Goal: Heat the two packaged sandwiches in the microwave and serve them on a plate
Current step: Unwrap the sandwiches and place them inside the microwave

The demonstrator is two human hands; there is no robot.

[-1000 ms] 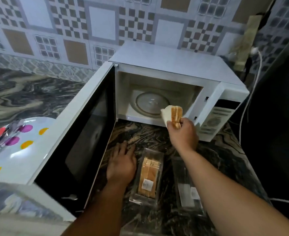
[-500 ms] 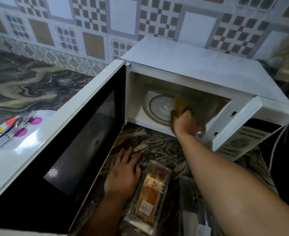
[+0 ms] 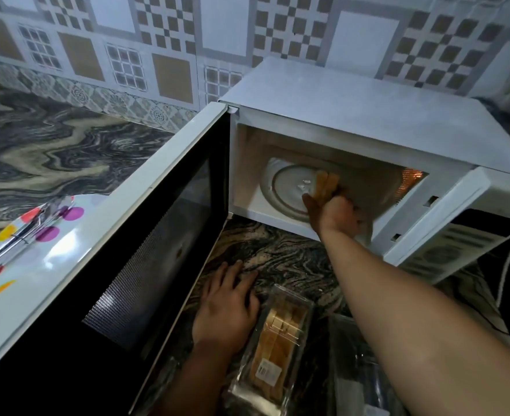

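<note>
One sandwich (image 3: 325, 184) sits upright in the right hand's (image 3: 336, 214) closed grip, over the turntable (image 3: 286, 187) inside the open microwave (image 3: 367, 121); the second, packaged (image 3: 274, 349), lies on the surface beside the flat, open left hand (image 3: 225, 307). Released on edge, the sandwich could topple or fall apart.

This is a home kitchen. A white microwave (image 3: 367, 121) stands with its door (image 3: 121, 265) swung open on a dark marbled stone counter (image 3: 43, 145), pushed against a wall (image 3: 247, 34) of patterned tiles in grey, white and tan checks. A polka-dot plate (image 3: 46, 250) lies on the counter to the left, and a packaged sandwich (image 3: 274, 349) lies in front of the microwave.
</note>
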